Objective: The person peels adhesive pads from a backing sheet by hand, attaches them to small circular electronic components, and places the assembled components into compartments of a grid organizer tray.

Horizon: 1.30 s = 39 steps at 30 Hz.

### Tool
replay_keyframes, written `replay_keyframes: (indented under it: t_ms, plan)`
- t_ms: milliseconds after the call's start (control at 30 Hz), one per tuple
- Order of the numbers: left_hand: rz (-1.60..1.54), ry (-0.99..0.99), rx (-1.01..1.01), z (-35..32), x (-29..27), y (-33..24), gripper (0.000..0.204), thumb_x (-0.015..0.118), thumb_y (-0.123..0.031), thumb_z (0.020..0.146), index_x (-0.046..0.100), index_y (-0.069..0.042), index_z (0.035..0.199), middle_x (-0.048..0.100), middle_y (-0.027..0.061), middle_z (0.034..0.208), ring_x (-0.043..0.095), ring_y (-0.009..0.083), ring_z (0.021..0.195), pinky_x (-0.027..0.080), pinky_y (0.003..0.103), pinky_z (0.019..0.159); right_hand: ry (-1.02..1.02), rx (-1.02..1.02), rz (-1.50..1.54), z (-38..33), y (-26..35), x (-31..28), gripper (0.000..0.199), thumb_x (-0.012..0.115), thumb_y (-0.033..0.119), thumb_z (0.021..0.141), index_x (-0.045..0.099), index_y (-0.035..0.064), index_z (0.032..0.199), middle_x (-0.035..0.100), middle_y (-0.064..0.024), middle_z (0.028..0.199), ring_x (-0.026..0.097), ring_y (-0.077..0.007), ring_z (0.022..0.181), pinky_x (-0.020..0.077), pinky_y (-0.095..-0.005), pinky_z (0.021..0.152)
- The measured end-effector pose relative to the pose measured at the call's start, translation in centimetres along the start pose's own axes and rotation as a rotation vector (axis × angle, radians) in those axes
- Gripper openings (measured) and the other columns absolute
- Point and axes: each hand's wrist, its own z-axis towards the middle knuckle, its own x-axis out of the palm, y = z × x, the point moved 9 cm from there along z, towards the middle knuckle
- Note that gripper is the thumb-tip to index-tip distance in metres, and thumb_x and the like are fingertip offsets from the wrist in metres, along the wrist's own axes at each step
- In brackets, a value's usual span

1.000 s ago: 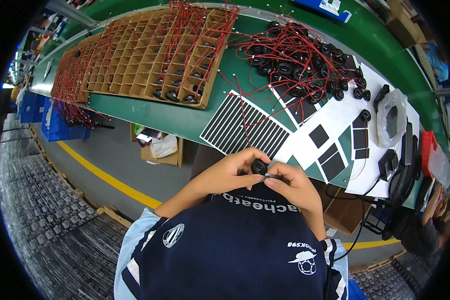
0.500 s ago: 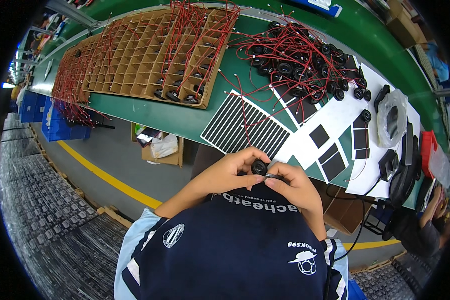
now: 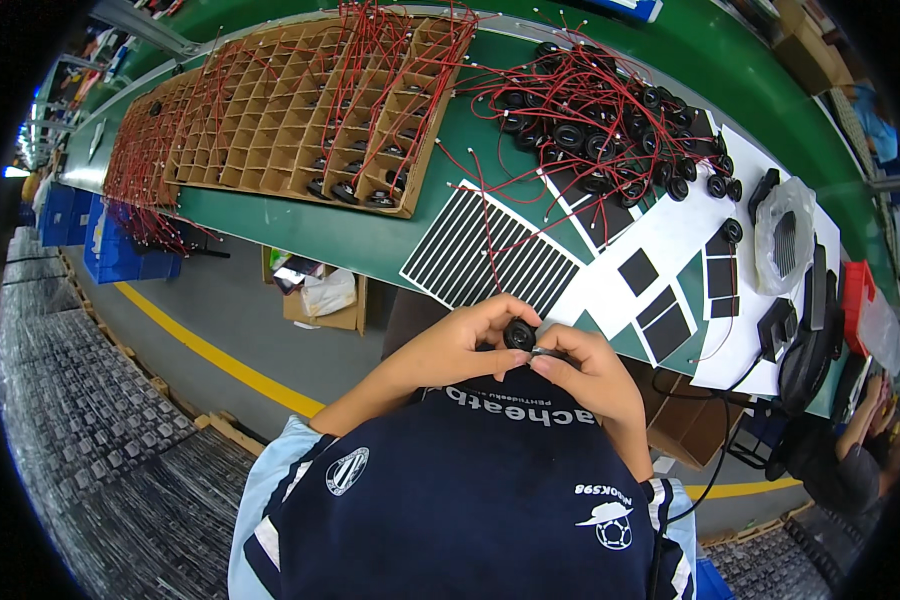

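Observation:
Close to my body, in front of the table edge, my left hand (image 3: 462,345) grips a small round black speaker (image 3: 519,334) by its rim. A red wire from it runs up over the table. My right hand (image 3: 592,372) pinches a thin dark strip (image 3: 550,353) between thumb and forefinger at the speaker's lower edge. Both thumbs nearly meet there, so how the strip touches the speaker is partly hidden. Just beyond my hands lies a white sheet with rows of black strips (image 3: 490,250).
A tangled heap of black speakers with red wires (image 3: 600,145) covers the far middle. Divided cardboard trays (image 3: 270,120) holding wired speakers stand at left. Sheets with black pads (image 3: 662,322), a clear plastic bag (image 3: 785,240) and a red bin (image 3: 858,300) are at right.
My hands stay almost in place, still holding the speaker and the strip. The speaker has shifted very slightly.

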Motion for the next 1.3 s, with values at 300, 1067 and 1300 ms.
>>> replay_keyframes:
  t_ms: [300, 1067, 1300]
  plan:
    - [0.026, -0.009, -0.02, -0.11, -0.27, 0.27, 0.035, 0.053, 0.001, 0.079, 0.041, -0.002, 0.111, 0.049, 0.0037, 0.092, 0.051, 0.0066, 0.066, 0.043, 0.019, 0.059, 0.004, 0.018, -0.001, 0.14, -0.12, 0.08, 0.011, 0.055, 0.009, 0.08, 0.051, 0.0001, 0.076, 0.046, 0.0033, 0.066, 0.038, -0.0033, 0.061, 0.0314, -0.0185, 0.055]
    - [0.02, -0.013, -0.007, -0.01, -0.31, 0.4, 0.034, 0.052, 0.001, 0.079, 0.041, -0.002, 0.111, 0.049, 0.0036, 0.091, 0.05, 0.0065, 0.066, 0.042, 0.019, 0.058, -0.016, -0.002, -0.005, 0.23, -0.07, -0.02, 0.012, 0.055, 0.01, 0.08, 0.05, 0.0009, 0.075, 0.043, 0.0041, 0.063, 0.035, -0.0033, 0.059, 0.0297, -0.0186, 0.052]
    - [0.03, -0.022, 0.01, 0.05, -0.35, 0.46, 0.033, 0.054, -0.004, 0.08, 0.041, -0.003, 0.11, 0.05, 0.0028, 0.085, 0.05, 0.0068, 0.063, 0.042, 0.019, 0.055, -0.019, 0.005, 0.003, 0.27, -0.02, -0.02, 0.013, 0.056, 0.011, 0.08, 0.05, 0.0011, 0.073, 0.042, 0.0043, 0.062, 0.035, -0.0034, 0.058, 0.029, -0.0188, 0.051]
